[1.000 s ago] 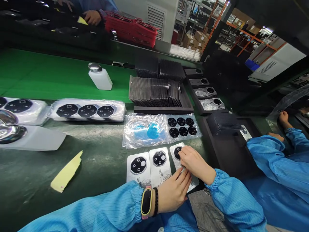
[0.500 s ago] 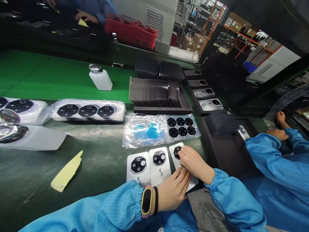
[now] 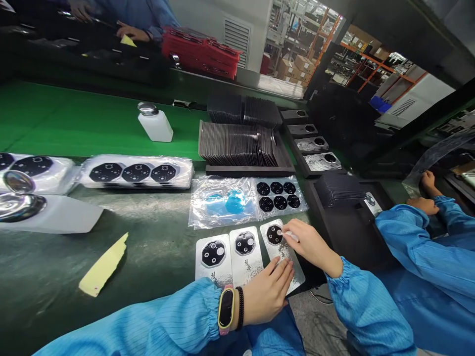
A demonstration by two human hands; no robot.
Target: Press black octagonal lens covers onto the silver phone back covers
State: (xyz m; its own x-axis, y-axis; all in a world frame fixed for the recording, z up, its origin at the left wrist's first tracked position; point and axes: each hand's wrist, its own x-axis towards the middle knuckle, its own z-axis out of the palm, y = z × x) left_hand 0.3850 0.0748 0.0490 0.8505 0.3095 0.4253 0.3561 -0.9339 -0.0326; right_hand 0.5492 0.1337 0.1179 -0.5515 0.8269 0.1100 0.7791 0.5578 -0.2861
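Three silver phone back panels lie side by side, each with a black octagonal camera piece; the rightmost panel [image 3: 282, 251] is tilted. My left hand [image 3: 264, 292] rests on its lower part, fingers stretched out and flat. My right hand [image 3: 310, 243] pinches a small white stick-like tool [image 3: 291, 236], whose tip is at the right edge of the black camera piece [image 3: 274, 235]. The middle panel [image 3: 245, 249] and left panel [image 3: 214, 257] lie beside my left hand, their lower ends partly hidden by my arm.
Behind the panels lie a sheet of black octagonal stickers [image 3: 277, 196] and a clear film with blue patches [image 3: 222, 200]. A rack of dark plates [image 3: 237, 143], white bottles [image 3: 158, 126] and a torn yellow paper [image 3: 104, 267] are about. At right, a co-worker's blue sleeve [image 3: 403, 227] nears a black tray [image 3: 334, 237].
My right hand has drawn back to the right, uncovering the camera piece and the white tool. My left hand stays on the panel.
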